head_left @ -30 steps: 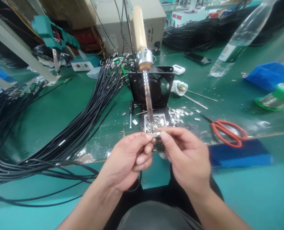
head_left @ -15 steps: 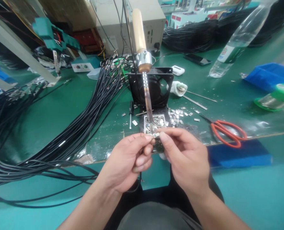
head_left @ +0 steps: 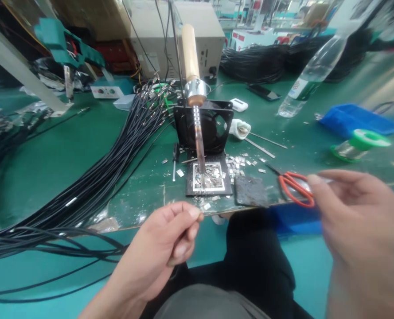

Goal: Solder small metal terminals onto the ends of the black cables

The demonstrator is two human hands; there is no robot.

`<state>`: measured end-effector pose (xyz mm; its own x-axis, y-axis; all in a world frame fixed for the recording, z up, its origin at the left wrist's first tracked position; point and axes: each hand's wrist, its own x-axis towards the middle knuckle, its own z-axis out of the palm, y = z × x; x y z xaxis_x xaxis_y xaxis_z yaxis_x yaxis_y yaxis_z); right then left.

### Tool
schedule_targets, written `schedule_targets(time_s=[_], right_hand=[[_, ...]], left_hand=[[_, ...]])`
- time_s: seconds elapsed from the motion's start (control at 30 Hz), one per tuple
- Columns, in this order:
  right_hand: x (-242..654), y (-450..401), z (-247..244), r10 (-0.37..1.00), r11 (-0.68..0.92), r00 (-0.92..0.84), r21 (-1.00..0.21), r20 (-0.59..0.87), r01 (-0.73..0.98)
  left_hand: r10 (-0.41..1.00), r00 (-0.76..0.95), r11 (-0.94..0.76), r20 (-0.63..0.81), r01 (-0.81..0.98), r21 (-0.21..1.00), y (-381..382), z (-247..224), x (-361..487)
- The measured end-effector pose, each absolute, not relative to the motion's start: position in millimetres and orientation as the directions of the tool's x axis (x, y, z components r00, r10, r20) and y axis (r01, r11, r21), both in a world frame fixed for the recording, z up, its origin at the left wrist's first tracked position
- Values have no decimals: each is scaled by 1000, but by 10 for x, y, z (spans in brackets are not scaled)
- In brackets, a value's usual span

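Note:
My left hand (head_left: 170,243) is closed in a pinch just in front of the bench edge. Whatever lies between its thumb and forefinger is too small to make out. Off to the right, blurred by motion, my right hand (head_left: 356,217) has thumb and forefinger drawn together beside the orange-handled scissors (head_left: 296,189). A pale glint shows at its fingers, but I cannot name it. Between the hands, an upright soldering iron (head_left: 190,53) points down over a square tray (head_left: 194,182) filled with small metal pieces. More small metal pieces (head_left: 238,166) lie scattered beside it.
Behind the iron stands a black fan (head_left: 203,126). Black cables (head_left: 93,190) spread across the left. A dark block (head_left: 251,190) sits near the bench edge. Rightward are a solder spool (head_left: 351,149), a blue bin (head_left: 345,118) and a plastic bottle (head_left: 311,73). A small screwdriver (head_left: 175,155) lies left of the tray.
My hands have come apart. The right hand has swung away to the right, near the scissors, while the left stays pinched in front of the tray. The view has shifted slightly.

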<state>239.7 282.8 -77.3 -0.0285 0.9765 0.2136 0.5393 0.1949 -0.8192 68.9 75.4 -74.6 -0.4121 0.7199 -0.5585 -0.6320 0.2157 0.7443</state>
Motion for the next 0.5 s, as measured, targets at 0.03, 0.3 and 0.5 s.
schedule_targets(time_s=[0.03,0.3,0.5], right_hand=[[2459,2945,-759,982,166,-30,-771,188,615],[2543,3186,-704,963,246,-266,-555,47,794],[2281,2855,-972,731,640,-664,-495,157,588]], left_hand=[[719,-401,236,-568,-628,742,729,-768,713],[701,-423,333,-575,-518,788,632,-845,889],[713,-456,326,-532,-456,828,619,-853,931]])
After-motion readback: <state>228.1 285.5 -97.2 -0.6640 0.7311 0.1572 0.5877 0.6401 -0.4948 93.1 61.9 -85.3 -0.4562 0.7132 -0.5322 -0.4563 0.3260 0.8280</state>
